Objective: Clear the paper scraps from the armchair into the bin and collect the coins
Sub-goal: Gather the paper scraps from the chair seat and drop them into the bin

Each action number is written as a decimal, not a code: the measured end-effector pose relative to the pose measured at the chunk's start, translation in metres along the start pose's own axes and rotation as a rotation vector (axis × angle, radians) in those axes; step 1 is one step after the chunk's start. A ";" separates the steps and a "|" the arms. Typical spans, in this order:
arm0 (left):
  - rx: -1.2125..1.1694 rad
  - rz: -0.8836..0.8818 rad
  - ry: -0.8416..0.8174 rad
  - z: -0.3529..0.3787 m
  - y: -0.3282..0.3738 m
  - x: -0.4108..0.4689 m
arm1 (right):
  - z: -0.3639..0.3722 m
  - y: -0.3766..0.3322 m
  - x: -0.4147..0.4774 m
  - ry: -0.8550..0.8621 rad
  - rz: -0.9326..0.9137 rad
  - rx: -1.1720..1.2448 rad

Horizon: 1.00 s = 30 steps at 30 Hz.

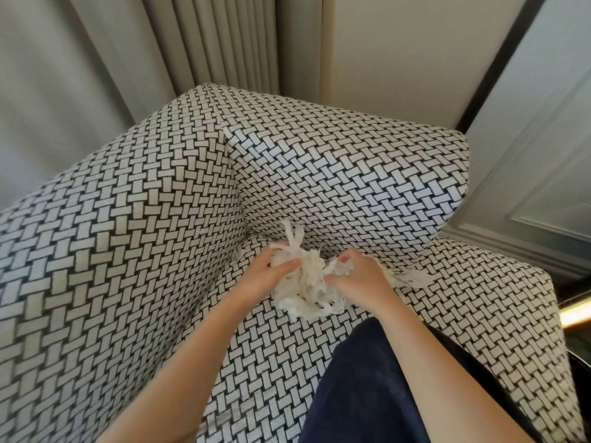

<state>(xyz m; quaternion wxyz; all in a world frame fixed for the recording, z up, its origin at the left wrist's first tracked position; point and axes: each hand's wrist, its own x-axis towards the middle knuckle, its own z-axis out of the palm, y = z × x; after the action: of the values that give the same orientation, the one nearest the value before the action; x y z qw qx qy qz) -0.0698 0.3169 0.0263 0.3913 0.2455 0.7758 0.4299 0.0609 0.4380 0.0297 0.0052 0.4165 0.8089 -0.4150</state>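
A loose heap of white paper scraps (303, 282) lies at the back of the armchair seat (275, 356), where the seat meets the backrest (351, 180). My left hand (265, 276) grips the left side of the heap with curled fingers. On the heap's right side, my right hand (358, 276) clutches the scraps the same way. A few strips stick up above the hands and a few trail off to the right (412, 278). No coins or bin are in view.
The armchair has a black-and-white woven pattern, with a high left arm (112, 251) and a lower right arm (499, 314). Grey curtains (96, 59) hang behind. A pale panelled wall (543, 155) stands to the right. Dark blue fabric (367, 394) covers the lower foreground.
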 end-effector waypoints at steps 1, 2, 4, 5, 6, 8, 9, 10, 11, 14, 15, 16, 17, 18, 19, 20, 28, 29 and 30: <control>0.010 -0.015 0.046 -0.007 -0.003 0.002 | 0.001 -0.001 -0.001 0.007 0.012 -0.004; 0.031 -0.027 0.093 -0.013 -0.007 0.006 | 0.004 -0.002 -0.001 0.018 0.026 -0.005; 0.114 -0.090 0.174 -0.026 -0.018 0.018 | 0.007 -0.002 -0.001 0.058 0.065 -0.025; 0.159 -0.142 0.189 -0.030 -0.025 0.025 | 0.008 -0.003 -0.002 0.081 0.088 -0.061; 0.187 -0.186 0.193 -0.033 -0.032 0.033 | 0.008 -0.004 -0.003 0.107 0.102 -0.111; 0.229 -0.245 0.192 -0.036 -0.041 0.043 | 0.008 -0.008 -0.007 0.183 0.095 -0.217; 0.246 -0.259 0.190 -0.037 -0.046 0.047 | 0.008 -0.010 -0.009 0.223 0.082 -0.247; 0.259 -0.262 0.183 -0.037 -0.049 0.050 | 0.009 -0.010 -0.009 0.257 0.069 -0.262; 0.264 -0.269 0.180 -0.038 -0.052 0.053 | 0.010 -0.011 -0.009 0.284 0.060 -0.267; 0.273 -0.266 0.182 -0.035 -0.055 0.056 | 0.012 -0.010 -0.007 0.373 0.012 -0.230; 0.281 -0.268 0.189 -0.034 -0.056 0.057 | 0.012 -0.010 -0.006 0.396 -0.016 -0.224; 0.300 -0.271 0.201 -0.034 -0.057 0.058 | 0.013 -0.009 -0.005 0.411 -0.048 -0.221; 0.319 -0.269 0.217 -0.033 -0.060 0.058 | 0.013 -0.009 -0.004 0.418 -0.080 -0.213; 0.336 -0.258 0.234 -0.032 -0.063 0.057 | 0.014 -0.008 -0.002 0.420 -0.108 -0.200; 0.331 -0.234 0.253 -0.032 -0.066 0.056 | 0.015 -0.008 0.000 0.419 -0.135 -0.187; 0.306 -0.200 0.274 -0.031 -0.067 0.052 | 0.016 -0.009 0.001 0.421 -0.159 -0.176; 0.056 0.152 0.491 -0.013 -0.038 0.023 | 0.023 -0.010 0.009 0.353 -0.265 -0.283; 0.071 0.189 0.496 -0.010 -0.035 0.022 | 0.024 -0.010 0.011 0.303 -0.262 -0.332; 0.075 0.216 0.493 -0.008 -0.031 0.021 | 0.025 -0.010 0.012 0.246 -0.258 -0.387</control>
<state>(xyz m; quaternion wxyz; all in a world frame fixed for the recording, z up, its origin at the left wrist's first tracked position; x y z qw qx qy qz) -0.0901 0.3126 -0.0065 0.1332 0.2288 0.8324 0.4868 0.0377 0.4260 0.0159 -0.0664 0.3484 0.9142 -0.1959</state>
